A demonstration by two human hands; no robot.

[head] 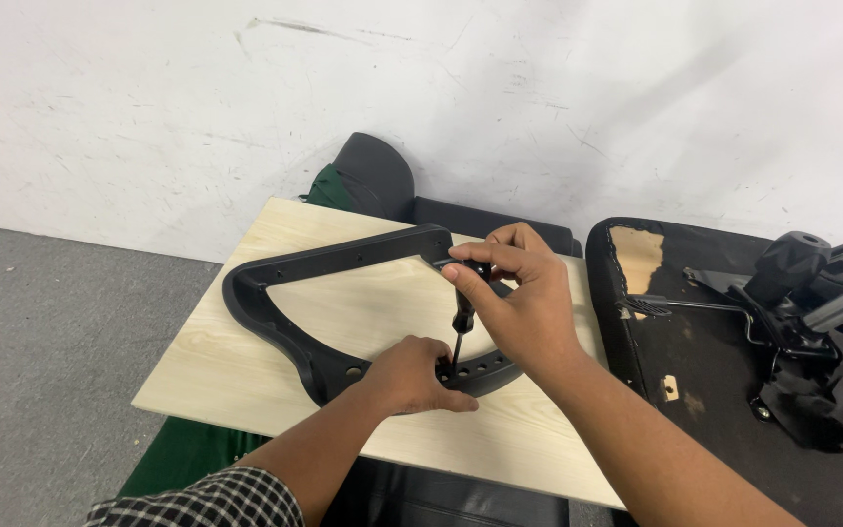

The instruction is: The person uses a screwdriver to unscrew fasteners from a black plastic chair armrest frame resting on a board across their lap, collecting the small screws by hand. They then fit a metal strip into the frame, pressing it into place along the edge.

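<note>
Fingers, right hand (524, 293): closed around black handle of small upright screwdriver (462, 317), thumb and forefinger pinching the top; centre of frame.
Fingers, left hand (412, 376): curled and pressed down on lower limb of black curved plastic chair armrest frame (275, 317), just beside the tip; gripping nothing else visible.
Screwdriver tip: down at row of small holes in frame's lower limb, lower centre; screw itself not discernible.
Armrest frame: flat on pale wood-grain rectangular board (246, 376), centre-left.
Technique (judgement): keep shaft vertical over hole, press down while turning, hold frame pinned to stop it sliding.
Surroundings: upturned black chair seat base with metal mechanism (782, 322) at right; grey carpet floor (41, 371) at left; scuffed white wall (343, 98) across top.
</note>
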